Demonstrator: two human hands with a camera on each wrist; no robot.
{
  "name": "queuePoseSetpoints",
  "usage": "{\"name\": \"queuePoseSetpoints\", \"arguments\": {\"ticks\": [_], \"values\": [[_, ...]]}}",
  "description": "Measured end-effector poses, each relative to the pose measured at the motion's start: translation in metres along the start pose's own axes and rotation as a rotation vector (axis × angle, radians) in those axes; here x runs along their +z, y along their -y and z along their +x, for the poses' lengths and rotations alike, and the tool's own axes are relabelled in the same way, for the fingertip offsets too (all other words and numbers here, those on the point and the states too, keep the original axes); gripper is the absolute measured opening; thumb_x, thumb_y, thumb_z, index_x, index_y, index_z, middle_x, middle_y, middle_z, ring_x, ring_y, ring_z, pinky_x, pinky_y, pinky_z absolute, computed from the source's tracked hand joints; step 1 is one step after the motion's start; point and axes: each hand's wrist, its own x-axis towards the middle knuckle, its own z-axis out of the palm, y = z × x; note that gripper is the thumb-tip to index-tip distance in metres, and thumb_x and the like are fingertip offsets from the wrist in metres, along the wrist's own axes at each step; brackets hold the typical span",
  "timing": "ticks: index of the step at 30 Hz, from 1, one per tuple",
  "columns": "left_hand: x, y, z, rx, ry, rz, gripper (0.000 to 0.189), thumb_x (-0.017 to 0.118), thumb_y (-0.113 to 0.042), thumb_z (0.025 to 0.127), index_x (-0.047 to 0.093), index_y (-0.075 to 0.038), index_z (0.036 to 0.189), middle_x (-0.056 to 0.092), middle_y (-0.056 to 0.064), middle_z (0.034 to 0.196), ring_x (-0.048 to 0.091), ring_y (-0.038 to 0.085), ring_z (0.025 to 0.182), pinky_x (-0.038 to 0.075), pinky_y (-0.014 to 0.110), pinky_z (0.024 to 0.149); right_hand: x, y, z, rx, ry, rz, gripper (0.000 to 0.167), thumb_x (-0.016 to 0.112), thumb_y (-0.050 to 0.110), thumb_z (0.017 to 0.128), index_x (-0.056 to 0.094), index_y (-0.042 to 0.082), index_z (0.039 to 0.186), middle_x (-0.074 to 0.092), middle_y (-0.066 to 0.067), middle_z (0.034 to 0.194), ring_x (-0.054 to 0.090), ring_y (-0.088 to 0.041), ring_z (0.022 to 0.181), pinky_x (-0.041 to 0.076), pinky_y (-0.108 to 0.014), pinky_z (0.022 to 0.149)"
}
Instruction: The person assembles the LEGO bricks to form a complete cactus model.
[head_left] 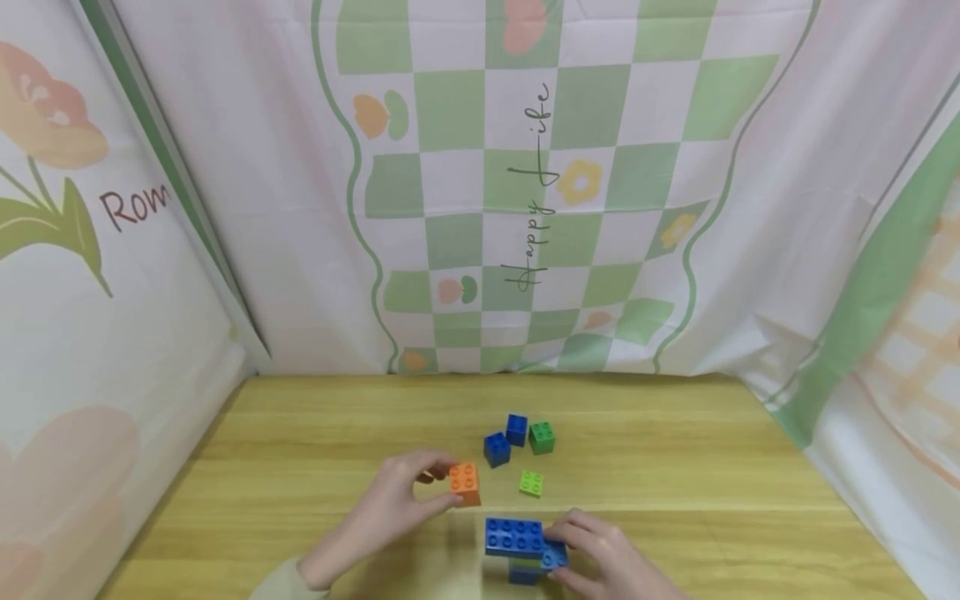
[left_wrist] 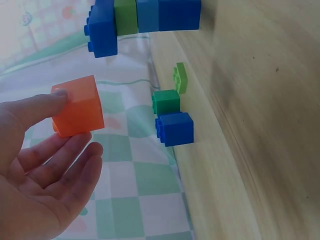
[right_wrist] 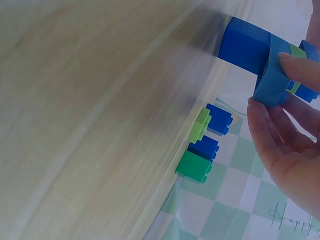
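My left hand pinches an orange toy brick between thumb and fingers, held up over the table left of the stack. In the left wrist view the orange brick shows its plain underside edge toward the right. My right hand grips a stack of building bricks by its right side. The stack has a long blue brick on top, then a light green layer, a lighter blue brick jutting right under the fingers, and a dark blue brick at the base on the table.
Beyond the hands on the wooden table lie two small blue bricks, a green brick and a flat lime green brick. A patterned curtain hangs at the table's far edge, with cloth on both sides.
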Motion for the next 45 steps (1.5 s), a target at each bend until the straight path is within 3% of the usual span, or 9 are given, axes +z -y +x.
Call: {"name": "queuePoseSetpoints", "arguments": {"ticks": [6,14,26,42,45], "values": [[-0.001,-0.004,-0.002,0.051,0.017,0.001,0.030,0.078,-0.024,0.084,0.070,-0.010,0.110,0.076,0.003,0.101,0.069,0.010,0.088,0.058,0.018,0.077,-0.001,0.000,0.000,0.019,0.000,-0.002,0.031,0.073,0.030,0.089,0.068,0.014,0.116,0.068,0.004,0.108,0.064,-0.002,0.097,0.059,-0.021,0.074],[-0.001,-0.009,-0.005,0.102,0.002,-0.009,0.029,0.079,-0.024,0.083,0.070,-0.011,0.108,0.076,0.002,0.100,0.071,0.013,0.087,0.059,0.018,0.075,0.002,-0.002,0.001,-0.044,-0.065,-0.030,0.031,0.076,0.025,0.087,0.068,0.013,0.115,0.068,0.005,0.106,0.065,-0.003,0.094,0.059,-0.020,0.073],[0.002,-0.017,-0.011,0.041,0.094,-0.045,0.034,0.076,-0.033,0.085,0.070,-0.014,0.112,0.075,-0.002,0.103,0.065,0.001,0.090,0.058,0.017,0.079,-0.001,-0.001,0.001,-0.014,-0.018,-0.005,0.031,0.074,0.028,0.089,0.067,0.014,0.117,0.067,0.005,0.108,0.064,-0.002,0.097,0.059,-0.020,0.074],[0.004,-0.021,-0.016,0.001,0.158,-0.094,0.034,0.073,-0.037,0.088,0.070,-0.015,0.113,0.074,-0.002,0.107,0.064,-0.002,0.092,0.057,0.016,0.078,0.000,-0.001,0.000,-0.003,-0.005,0.003,0.032,0.075,0.027,0.088,0.068,0.015,0.116,0.068,0.005,0.108,0.064,-0.002,0.097,0.059,-0.020,0.074],[0.004,-0.022,-0.016,0.018,0.160,-0.094,0.033,0.073,-0.036,0.088,0.070,-0.014,0.113,0.074,-0.001,0.107,0.066,0.001,0.091,0.058,0.016,0.078,-0.001,-0.001,0.000,0.020,0.018,0.018,0.032,0.074,0.029,0.088,0.068,0.015,0.116,0.067,0.005,0.109,0.063,-0.001,0.098,0.059,-0.021,0.075]]}}
